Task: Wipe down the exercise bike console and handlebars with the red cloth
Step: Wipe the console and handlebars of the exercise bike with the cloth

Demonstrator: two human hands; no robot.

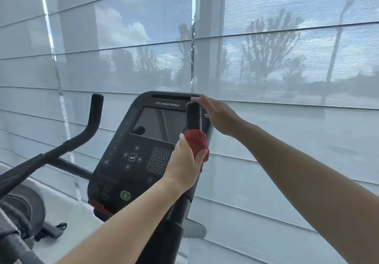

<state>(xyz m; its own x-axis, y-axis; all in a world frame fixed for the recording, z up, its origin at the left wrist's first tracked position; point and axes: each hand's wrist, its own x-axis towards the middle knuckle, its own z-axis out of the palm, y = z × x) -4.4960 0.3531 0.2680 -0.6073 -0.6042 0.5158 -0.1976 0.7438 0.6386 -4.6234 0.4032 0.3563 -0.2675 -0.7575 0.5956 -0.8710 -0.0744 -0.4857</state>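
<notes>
The dark bike console (143, 146) stands in the middle, with a screen, arrow buttons and a keypad. In front of its right side rises the right handlebar grip (193, 116). My left hand (184, 165) is shut on the red cloth (196, 143), which is wrapped around that grip's lower part. My right hand (217, 113) rests flat, fingers extended, against the console's upper right edge, holding nothing. The left handlebar (92, 120) curves up at the left, untouched.
Sheer window blinds (266, 58) hang close behind the bike. Another machine's dark frame and housing (18, 208) sits at the lower left. The bike's post (174, 222) descends under my left forearm.
</notes>
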